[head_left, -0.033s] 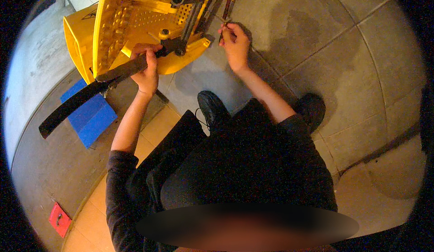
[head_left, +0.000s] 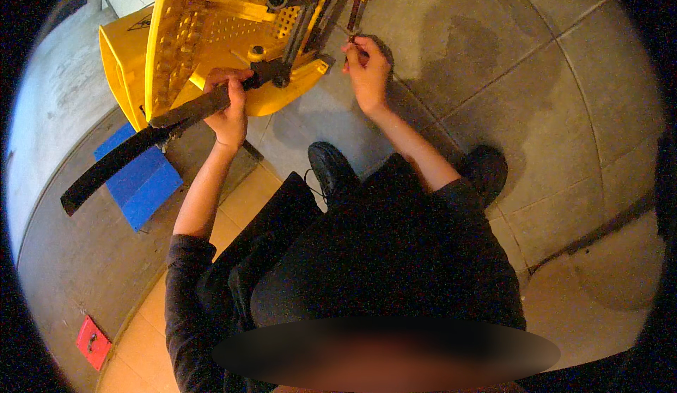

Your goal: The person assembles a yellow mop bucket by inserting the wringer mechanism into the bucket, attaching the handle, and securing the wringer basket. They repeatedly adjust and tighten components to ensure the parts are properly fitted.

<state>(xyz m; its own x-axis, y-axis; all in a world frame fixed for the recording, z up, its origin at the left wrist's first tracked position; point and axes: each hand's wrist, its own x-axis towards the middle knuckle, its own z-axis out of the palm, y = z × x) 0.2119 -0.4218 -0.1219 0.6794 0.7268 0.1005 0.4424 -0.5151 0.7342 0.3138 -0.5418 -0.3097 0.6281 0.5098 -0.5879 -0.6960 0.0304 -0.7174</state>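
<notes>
A yellow mop wringer [head_left: 169,47] with a perforated plate lies tilted at the upper left, its metal linkage [head_left: 300,40] facing right. My left hand [head_left: 229,107] is wrapped round its black lever handle [head_left: 194,107], thumb on top, close to where the lever meets the linkage. At the wringer's right end hangs a thin, rusty, spring-like part [head_left: 355,15]. Just below it, my right hand [head_left: 368,68] is closed, with thumb and fingers pinched together. A small dark piece shows at those fingertips; its kind cannot be made out.
A long black bar [head_left: 106,174] reaches left over a folded blue panel [head_left: 144,181]. Lower left, a red plate [head_left: 94,342] lies on a grey surface [head_left: 56,252]. My black shoes [head_left: 331,171] stand on grey floor tiles [head_left: 493,75], partly dark with damp-looking patches.
My right fingertips have shifted very slightly at the rusty part. My left hand, the lever handle and the wringer stay where they were.
</notes>
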